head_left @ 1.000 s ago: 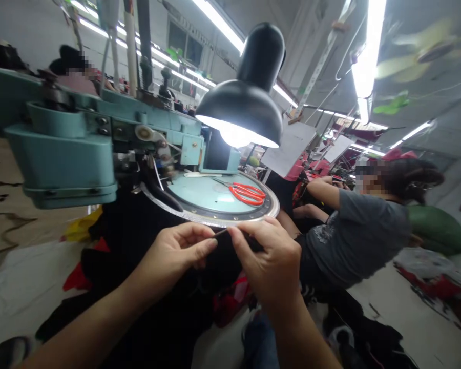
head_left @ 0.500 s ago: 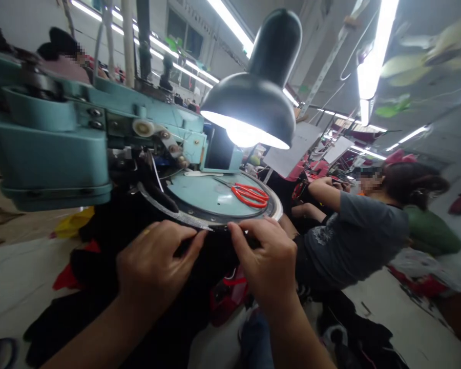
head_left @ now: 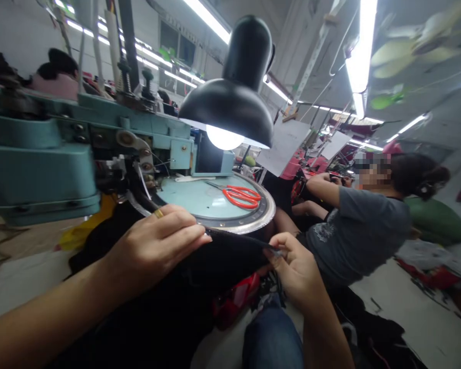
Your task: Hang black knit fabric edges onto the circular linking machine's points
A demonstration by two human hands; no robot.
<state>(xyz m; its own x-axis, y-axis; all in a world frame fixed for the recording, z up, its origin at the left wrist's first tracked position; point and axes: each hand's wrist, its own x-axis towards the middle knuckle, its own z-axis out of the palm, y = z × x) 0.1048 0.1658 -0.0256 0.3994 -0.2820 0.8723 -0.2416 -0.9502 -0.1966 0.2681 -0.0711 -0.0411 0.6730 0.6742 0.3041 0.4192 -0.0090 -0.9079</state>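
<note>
A black knitted fabric (head_left: 230,256) hangs off the toothed round dial (head_left: 249,223) of a teal linking machine (head_left: 42,154). My left hand (head_left: 157,246), a ring on one finger, presses the fabric's edge against the dial's front rim with fingers closed on it. My right hand (head_left: 297,269) sits lower right of the dial, pinching the same edge and pulling it taut. Red-handled scissors (head_left: 240,196) lie on the dial's teal top plate.
A lit black desk lamp (head_left: 230,102) hangs over the dial. A person in a grey shirt (head_left: 353,225) sits close on the right at another station. Red and black cloth (head_left: 234,300) lies below, by my knee in blue jeans (head_left: 272,338).
My hands have spread apart: the left slid up onto the dial's rim, the right dropped down and to the right, stretching the black fabric's edge between them.
</note>
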